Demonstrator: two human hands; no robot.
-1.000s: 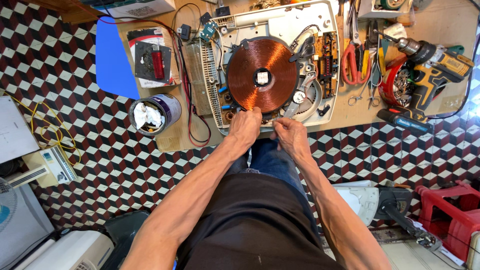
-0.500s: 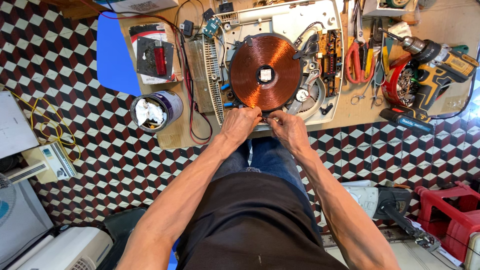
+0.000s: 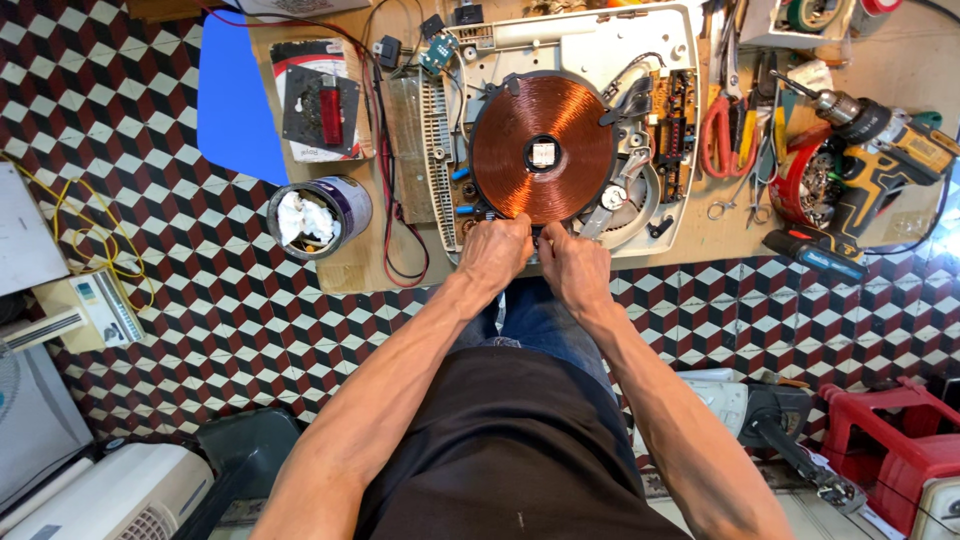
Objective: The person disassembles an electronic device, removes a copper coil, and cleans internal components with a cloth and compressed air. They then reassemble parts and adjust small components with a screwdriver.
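Observation:
An opened induction cooker [image 3: 668, 60] lies on the wooden workbench [image 3: 905, 75], its round copper coil [image 3: 542, 148] exposed in the white housing. My left hand [image 3: 494, 252] and my right hand [image 3: 574, 260] are side by side at the near edge of the coil, fingers curled and pinching something small and dark between them. What they pinch is hidden by the fingers. A green circuit board [image 3: 673, 130] sits to the right of the coil.
A tin with white cloth [image 3: 317, 216] stands left of the cooker, beside red and black leads [image 3: 388, 215]. Red-handled pliers [image 3: 722, 135], a red bowl of small parts [image 3: 812, 182] and a cordless drill [image 3: 880, 150] lie on the right. A blue patch [image 3: 238, 92] covers the far left.
Both hands have stayed together at the coil's near edge, drawing slightly closer. The view has shifted a little as my head moved.

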